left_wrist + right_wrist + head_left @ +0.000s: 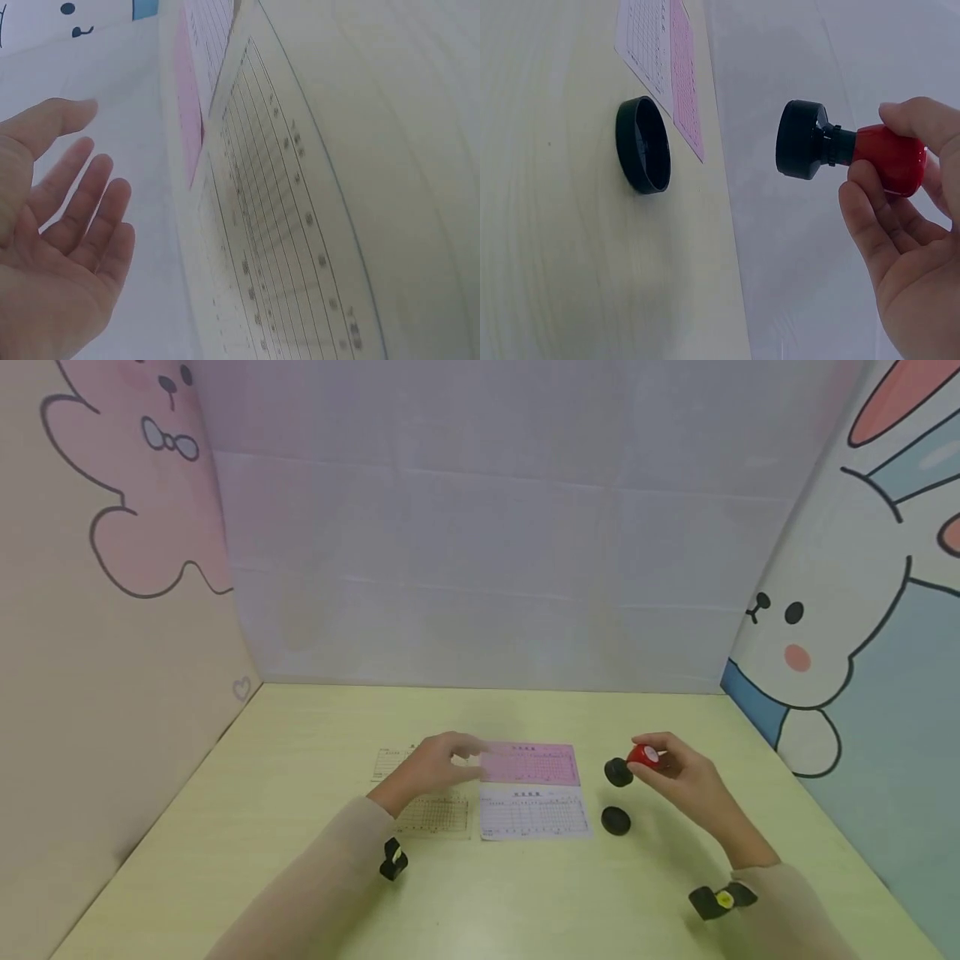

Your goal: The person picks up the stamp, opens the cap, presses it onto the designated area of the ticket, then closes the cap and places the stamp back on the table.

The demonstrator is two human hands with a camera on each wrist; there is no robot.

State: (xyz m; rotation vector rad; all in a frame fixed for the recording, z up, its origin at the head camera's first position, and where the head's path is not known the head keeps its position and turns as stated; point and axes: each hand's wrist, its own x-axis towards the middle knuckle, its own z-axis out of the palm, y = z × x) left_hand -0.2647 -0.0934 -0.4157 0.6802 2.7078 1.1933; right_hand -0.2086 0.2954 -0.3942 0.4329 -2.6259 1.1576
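Note:
My right hand (678,777) pinches the red handle of a self-inking stamp (802,141) between thumb and fingers. The stamp's round black base is held up off the table, tilted to the left. Below it on the table lies a round black cap (616,821), its hollow side showing in the right wrist view. Over the upper left slips hovers my left hand (438,764), its fingers loosely bent and nothing between them. Nearest to its fingertips is a pink printed slip (532,764). A white printed slip (534,814) lies just in front of the pink one.
Two pale yellow printed slips, a front one (442,817) and a back one (386,762), lie to the left, partly covered by my left hand and wrist. White cloth (480,543) hangs behind the table (247,827). Cartoon-printed panels stand at both sides.

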